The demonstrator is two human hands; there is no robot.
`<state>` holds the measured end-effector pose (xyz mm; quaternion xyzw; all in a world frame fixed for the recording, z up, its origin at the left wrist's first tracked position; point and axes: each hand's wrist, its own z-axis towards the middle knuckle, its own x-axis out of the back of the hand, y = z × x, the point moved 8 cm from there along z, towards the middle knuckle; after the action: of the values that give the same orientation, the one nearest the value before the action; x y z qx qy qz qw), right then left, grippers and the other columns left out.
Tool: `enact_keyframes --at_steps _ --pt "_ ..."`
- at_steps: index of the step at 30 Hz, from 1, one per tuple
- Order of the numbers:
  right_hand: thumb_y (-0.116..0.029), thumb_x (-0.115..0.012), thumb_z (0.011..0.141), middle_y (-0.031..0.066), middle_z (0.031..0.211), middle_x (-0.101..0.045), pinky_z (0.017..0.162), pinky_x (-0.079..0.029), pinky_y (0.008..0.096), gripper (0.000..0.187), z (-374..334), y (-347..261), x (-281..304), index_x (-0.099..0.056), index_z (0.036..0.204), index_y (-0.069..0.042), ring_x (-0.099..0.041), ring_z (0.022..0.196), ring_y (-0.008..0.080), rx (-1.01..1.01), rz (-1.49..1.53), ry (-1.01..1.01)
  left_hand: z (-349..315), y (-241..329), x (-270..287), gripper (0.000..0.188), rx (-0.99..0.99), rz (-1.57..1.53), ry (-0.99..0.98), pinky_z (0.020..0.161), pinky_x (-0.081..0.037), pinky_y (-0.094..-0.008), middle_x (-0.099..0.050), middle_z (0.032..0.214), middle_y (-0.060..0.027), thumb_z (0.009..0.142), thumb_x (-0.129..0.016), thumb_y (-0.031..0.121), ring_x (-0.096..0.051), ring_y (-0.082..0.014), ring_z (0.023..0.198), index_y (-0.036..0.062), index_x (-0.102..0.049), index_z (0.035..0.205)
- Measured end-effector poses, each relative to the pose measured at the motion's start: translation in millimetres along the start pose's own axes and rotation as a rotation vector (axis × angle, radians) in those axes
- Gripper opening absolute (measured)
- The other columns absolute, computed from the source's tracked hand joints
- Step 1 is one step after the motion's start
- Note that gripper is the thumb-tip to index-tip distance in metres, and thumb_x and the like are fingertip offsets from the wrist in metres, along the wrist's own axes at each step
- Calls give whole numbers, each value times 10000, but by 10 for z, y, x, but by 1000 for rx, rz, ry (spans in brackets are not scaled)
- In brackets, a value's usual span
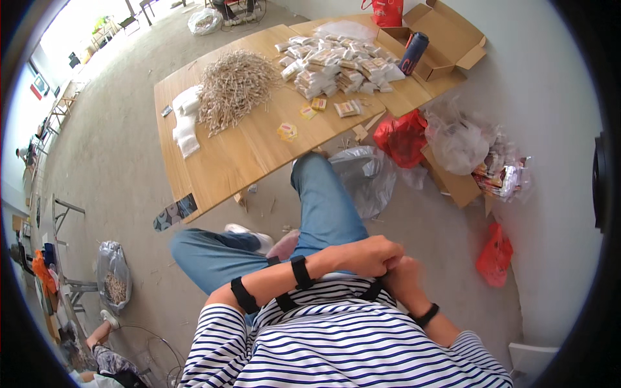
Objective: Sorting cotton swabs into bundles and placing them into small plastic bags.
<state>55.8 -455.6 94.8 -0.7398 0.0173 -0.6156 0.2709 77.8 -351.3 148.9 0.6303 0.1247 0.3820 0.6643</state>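
One translucent bag (111, 253) is standing on the floor at far left, holding a quantity of thin pale sticks. To its right, the wooden counter (246, 158) is extending across the area in front of me. Folded white plastic (187, 137) is lying near its left end, and a heap of thin sticks (236, 87) is adjoining that plastic. Several yellow cards (286, 132) are lying nearer to me. Further right, a pile of white packets (343, 63) is covering the rear section, with one separate packet (349, 108) lying in front of it. Below the counter, a silver-grey bag (370, 187) is resting on the floor.

My left hand (372, 255) is reaching across my waist with its fingers curled, and is meeting my right hand (405, 279), which is appearing slightly blurred. Both are pressing together; I cannot tell whether anything is being held between them. A black strap (372, 290) is running over my striped shirt just below them.

Beyond, a dark blue bottle (414, 53) is standing beside an open carton (447, 39). At far right, a red bag (495, 255) is lying near the wall.
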Motion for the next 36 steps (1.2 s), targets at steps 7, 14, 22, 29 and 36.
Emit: enact_keyframes --at_steps 7,14,22,29,36 --pt "-199 -814 704 140 812 -676 696 -530 352 437 251 31 196 -677 1069 0 -664 741 279 -16 277 -701 -226 -377 545 164 118 158 212 711 -505 -425 -634 856 -190 785 -637 16 -640 -377 805 18 -619 948" --pt "-209 -767 779 223 1242 -611 1004 -460 397 581 1658 -339 359 -585 1282 19 -569 1164 360 384 82 -25 -1156 -1084 1772 653 564 918 600 1146 -318 -482 -448 1487 -183 809 -769 266 -364 -360 1415 -6 -517 1347" --pt "-172 -712 833 256 1359 -509 1068 -414 436 610 3373 -1119 -505 -489 1350 61 -495 1246 402 547 89 95 -1287 -1552 2330 860 739 954 649 1204 -216 -513 -300 1598 -138 791 -774 380 -223 -317 1502 34 -401 1484" --pt "-177 -742 812 223 1428 -434 1119 -353 452 677 3886 -1224 -698 -455 1384 43 -380 1344 392 472 -28 249 -1009 -1742 2474 1018 688 964 463 1206 -129 -593 -233 1637 -68 707 -745 554 -140 -286 1531 82 -359 1522" --pt "-231 -732 820 224 1495 -391 1161 -308 454 708 3934 -1226 -836 -448 1412 33 -319 1420 379 504 -36 287 -1063 -1862 2549 1040 626 975 437 1204 -127 -590 -262 1627 -69 715 -685 619 -181 -264 1523 87 -333 1536"
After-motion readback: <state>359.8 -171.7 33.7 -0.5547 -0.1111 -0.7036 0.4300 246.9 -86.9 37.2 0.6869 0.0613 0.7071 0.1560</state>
